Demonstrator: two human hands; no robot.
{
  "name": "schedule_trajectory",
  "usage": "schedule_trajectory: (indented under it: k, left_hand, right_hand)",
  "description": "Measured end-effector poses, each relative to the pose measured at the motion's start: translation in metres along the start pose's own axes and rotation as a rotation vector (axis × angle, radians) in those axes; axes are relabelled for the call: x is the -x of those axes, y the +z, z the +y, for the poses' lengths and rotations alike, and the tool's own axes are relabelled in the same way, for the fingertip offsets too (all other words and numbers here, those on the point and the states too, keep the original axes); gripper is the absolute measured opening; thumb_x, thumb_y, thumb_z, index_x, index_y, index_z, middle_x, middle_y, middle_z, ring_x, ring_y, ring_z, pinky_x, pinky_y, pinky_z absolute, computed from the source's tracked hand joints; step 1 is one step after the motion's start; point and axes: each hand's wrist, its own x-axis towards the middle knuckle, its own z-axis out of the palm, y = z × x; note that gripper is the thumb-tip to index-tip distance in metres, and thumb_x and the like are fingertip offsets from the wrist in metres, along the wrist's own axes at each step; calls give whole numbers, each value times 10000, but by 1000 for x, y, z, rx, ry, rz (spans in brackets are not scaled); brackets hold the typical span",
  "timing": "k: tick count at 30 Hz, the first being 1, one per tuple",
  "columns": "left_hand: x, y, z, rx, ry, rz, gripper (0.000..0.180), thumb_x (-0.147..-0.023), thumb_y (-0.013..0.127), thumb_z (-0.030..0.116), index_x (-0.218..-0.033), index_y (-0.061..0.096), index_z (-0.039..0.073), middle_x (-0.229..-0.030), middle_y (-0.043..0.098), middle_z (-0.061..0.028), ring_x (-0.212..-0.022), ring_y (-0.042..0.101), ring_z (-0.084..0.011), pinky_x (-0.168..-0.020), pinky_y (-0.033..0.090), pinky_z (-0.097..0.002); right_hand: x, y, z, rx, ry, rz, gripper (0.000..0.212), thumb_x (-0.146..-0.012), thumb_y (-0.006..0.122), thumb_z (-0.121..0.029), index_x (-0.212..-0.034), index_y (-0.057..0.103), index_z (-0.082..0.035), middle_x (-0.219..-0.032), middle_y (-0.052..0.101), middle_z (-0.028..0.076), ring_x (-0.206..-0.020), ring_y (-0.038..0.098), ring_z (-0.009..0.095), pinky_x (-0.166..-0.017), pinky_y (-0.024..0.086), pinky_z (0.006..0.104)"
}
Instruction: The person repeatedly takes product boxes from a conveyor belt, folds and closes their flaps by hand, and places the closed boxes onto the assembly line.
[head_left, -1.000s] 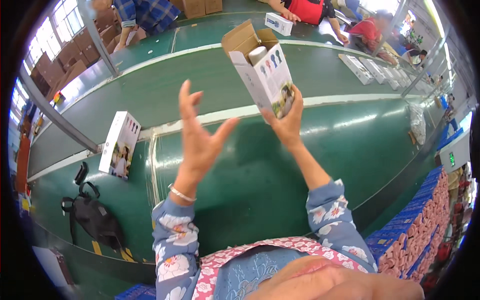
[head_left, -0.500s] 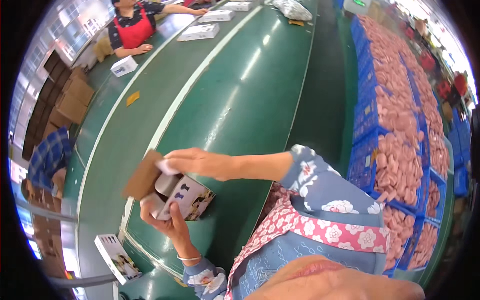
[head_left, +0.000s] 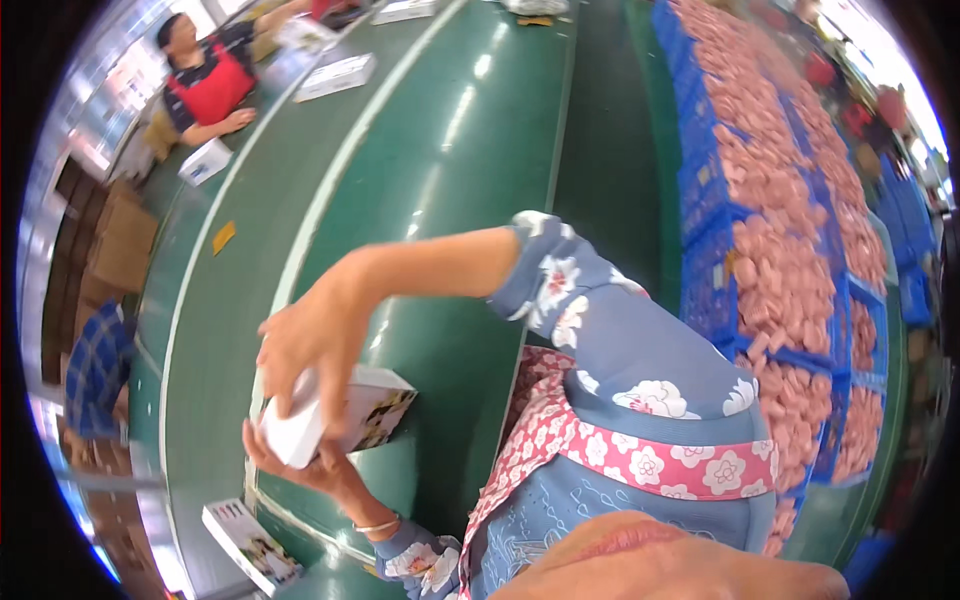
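A white cardboard box (head_left: 372, 412) with printed pictures on its side lies tilted at the near end of the green bench. My left hand (head_left: 318, 470), with a bangle at the wrist, grips the box from below, thumb and fingers around its end. From above, my right hand (head_left: 320, 335) reaches over with bent fingers pressing on the white end flap (head_left: 292, 432), which is folded down. What lies inside the box is hidden. Near my left forearm, another printed white box (head_left: 250, 545) lies at the bench corner.
A conveyor (head_left: 250, 270) runs along the left with an orange packet (head_left: 223, 237) and a white box (head_left: 337, 78) on it. Across it, a person in a red apron (head_left: 215, 90) sits by a small white box (head_left: 205, 161). Blue crates (head_left: 705, 270) of pink pieces stand right.
The flap, standing up with its brown inner side showing, is now folded down over the box end. My right hand has turned from the opening to the flap.
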Motion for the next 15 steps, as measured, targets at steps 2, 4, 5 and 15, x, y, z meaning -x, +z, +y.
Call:
schedule_trajectory:
  k: [2, 4, 5, 15]
  left_hand:
    - [-10, -1, 1, -49, 113, -21, 693, -802, 722, 232, -1354, 348, 43, -1326, 414, -134, -1177, 449, -269, -975, 419, -380]
    - [-13, 6, 1, -31, 99, -69, 767, -790, 737, 333, -1373, 319, 64, -1375, 356, -106, -1227, 409, -271, -1042, 356, -402]
    - [-13, 12, 5, 27, 30, -99, 769, -790, 738, 332, -1377, 317, 67, -1364, 380, -94, -1229, 415, -261, -1049, 347, -402]
    - [-18, 22, 8, -30, -95, 71, 859, -871, 291, 732, -1267, 449, -13, -1208, 504, -166, -1105, 506, -264, -889, 446, -409]
  right_hand:
    - [-17, 24, -2, -104, 7, 166, 362, -772, 642, -425, -964, 657, -119, -961, 628, 80, -919, 593, 325, -790, 427, 495]
    - [-20, 55, 6, 289, -21, 543, 236, -793, 592, -383, -953, 671, -229, -871, 651, 39, -822, 632, 264, -659, 467, 424]
    - [-15, 65, 11, 399, 13, 614, 204, -788, 587, -365, -922, 664, -231, -832, 644, 13, -786, 633, 253, -622, 460, 419]
    - [-16, 46, -5, -3, 64, 589, 188, -883, 514, -272, -796, 642, -164, -811, 668, -13, -734, 627, 214, -595, 470, 360]
